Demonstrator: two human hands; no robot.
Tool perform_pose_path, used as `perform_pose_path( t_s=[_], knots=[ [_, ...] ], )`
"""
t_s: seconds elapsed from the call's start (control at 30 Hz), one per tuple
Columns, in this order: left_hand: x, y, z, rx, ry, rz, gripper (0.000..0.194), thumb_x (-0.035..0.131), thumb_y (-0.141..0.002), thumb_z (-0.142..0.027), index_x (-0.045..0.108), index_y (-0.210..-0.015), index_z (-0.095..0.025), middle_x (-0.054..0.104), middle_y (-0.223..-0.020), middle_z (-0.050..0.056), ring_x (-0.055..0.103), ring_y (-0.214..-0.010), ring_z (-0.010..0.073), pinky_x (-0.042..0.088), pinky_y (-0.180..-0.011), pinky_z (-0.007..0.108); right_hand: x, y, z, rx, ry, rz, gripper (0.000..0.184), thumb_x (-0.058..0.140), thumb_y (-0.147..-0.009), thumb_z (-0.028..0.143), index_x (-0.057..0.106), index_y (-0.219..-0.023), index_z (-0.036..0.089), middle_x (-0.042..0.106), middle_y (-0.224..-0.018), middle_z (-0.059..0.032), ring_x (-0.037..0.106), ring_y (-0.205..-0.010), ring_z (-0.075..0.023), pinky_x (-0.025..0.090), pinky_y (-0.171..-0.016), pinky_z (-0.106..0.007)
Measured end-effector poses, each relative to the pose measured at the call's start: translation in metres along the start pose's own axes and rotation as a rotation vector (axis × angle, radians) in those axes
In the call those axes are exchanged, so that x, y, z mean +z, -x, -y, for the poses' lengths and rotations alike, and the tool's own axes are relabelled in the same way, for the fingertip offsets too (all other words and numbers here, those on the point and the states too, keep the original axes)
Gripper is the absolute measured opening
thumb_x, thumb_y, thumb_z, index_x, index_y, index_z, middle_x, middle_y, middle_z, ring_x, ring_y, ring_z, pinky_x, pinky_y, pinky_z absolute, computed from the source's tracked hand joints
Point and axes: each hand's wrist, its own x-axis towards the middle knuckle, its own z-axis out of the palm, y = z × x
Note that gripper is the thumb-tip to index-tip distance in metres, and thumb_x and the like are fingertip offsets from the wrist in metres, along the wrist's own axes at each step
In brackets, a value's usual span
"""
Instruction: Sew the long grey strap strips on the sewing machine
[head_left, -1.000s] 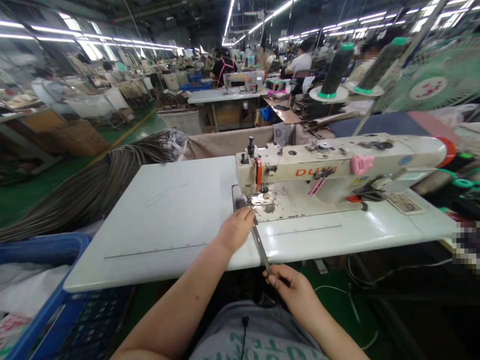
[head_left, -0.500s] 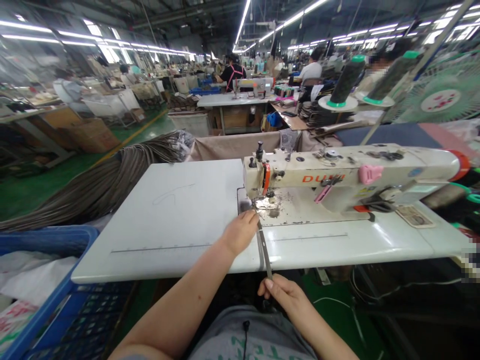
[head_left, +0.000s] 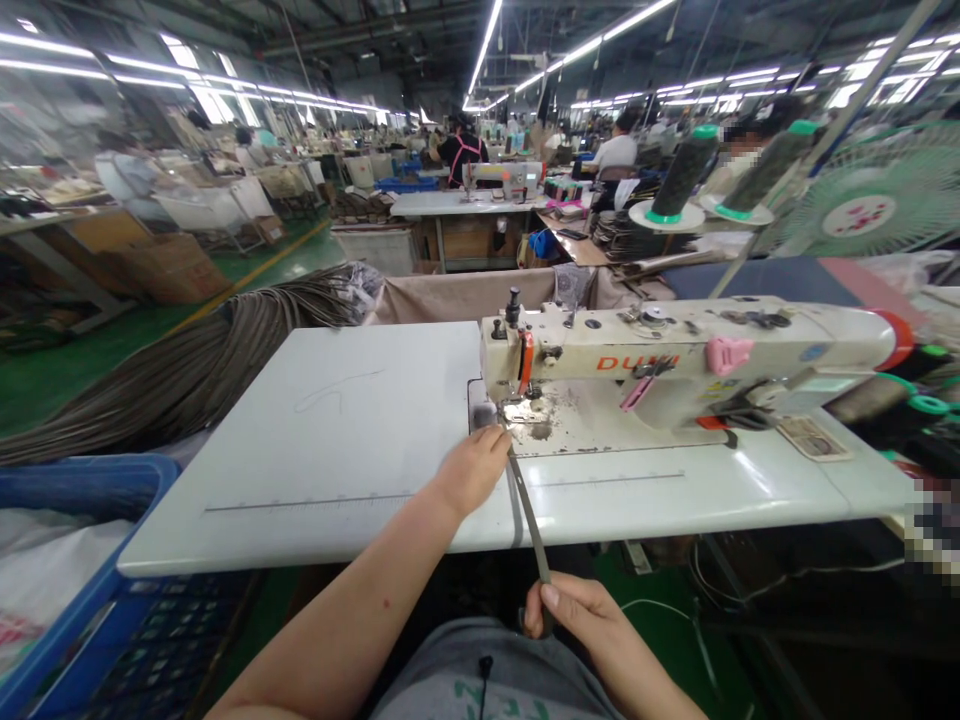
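Observation:
A cream sewing machine (head_left: 675,360) stands on a white table (head_left: 337,440). A narrow grey strip (head_left: 527,510) runs from under the machine's needle area toward me, over the table's front edge. My left hand (head_left: 472,470) is closed on the strip just in front of the presser foot. My right hand (head_left: 574,615) sits below the table edge near my lap, pinching the strip's near end between thumb and fingers.
A big bundle of long grey strips (head_left: 187,370) lies left of the table, above a blue crate (head_left: 82,570). Two thread cones (head_left: 682,175) and a green fan (head_left: 874,200) stand behind the machine. Other workers sit at tables far back.
My right hand has drawn back toward my lap with the strip's end, so more strip hangs past the table edge. My left hand has stayed by the presser foot.

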Motion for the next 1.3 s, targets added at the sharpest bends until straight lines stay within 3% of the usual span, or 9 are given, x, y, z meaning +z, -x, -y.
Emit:
perform_pose_path(
  t_s=[0.53, 1.03, 1.2, 1.3],
  knots=[
    [-0.003, -0.003, 0.000, -0.006, 0.030, 0.045, 0.022, 0.048, -0.101, -0.014, 0.060, -0.120, -0.015, 0.066, -0.129, 0.014, 0.062, -0.130, 0.0243, 0.049, -0.116, 0.039, -0.004, -0.005, -0.009, -0.080, 0.105, 0.050, 0.053, 0.058, -0.098, 0.061, 0.077, -0.073, 0.018, 0.068, -0.074, -0.0069, 0.062, -0.075, -0.0230, 0.047, -0.076, -0.035],
    [0.001, 0.000, -0.001, 0.009, -0.006, 0.013, 0.028, 0.045, -0.102, -0.015, 0.058, -0.126, -0.016, 0.067, -0.127, 0.013, 0.063, -0.127, 0.0247, 0.051, -0.114, 0.041, -0.007, -0.005, -0.012, -0.124, 0.107, 0.092, 0.052, 0.060, -0.098, 0.061, 0.080, -0.075, 0.019, 0.068, -0.078, -0.0067, 0.063, -0.078, -0.0230, 0.045, -0.076, -0.035],
    [-0.003, -0.001, -0.002, 0.023, -0.025, 0.009, 0.023, 0.046, -0.101, -0.014, 0.061, -0.120, -0.016, 0.068, -0.124, 0.013, 0.066, -0.122, 0.0242, 0.052, -0.112, 0.040, -0.007, -0.010, -0.009, -0.184, 0.115, 0.027, 0.044, 0.069, -0.093, 0.059, 0.078, -0.074, 0.020, 0.068, -0.083, -0.0072, 0.065, -0.086, -0.0246, 0.047, -0.082, -0.036],
    [-0.005, -0.001, -0.003, 0.017, -0.027, -0.002, 0.023, 0.046, -0.101, -0.013, 0.061, -0.118, -0.016, 0.068, -0.124, 0.014, 0.067, -0.120, 0.0242, 0.053, -0.110, 0.040, -0.004, -0.012, -0.009, -0.149, 0.090, -0.031, 0.040, 0.071, -0.092, 0.058, 0.078, -0.081, 0.020, 0.071, -0.084, -0.0075, 0.065, -0.085, -0.0239, 0.048, -0.081, -0.036]
  ],
)
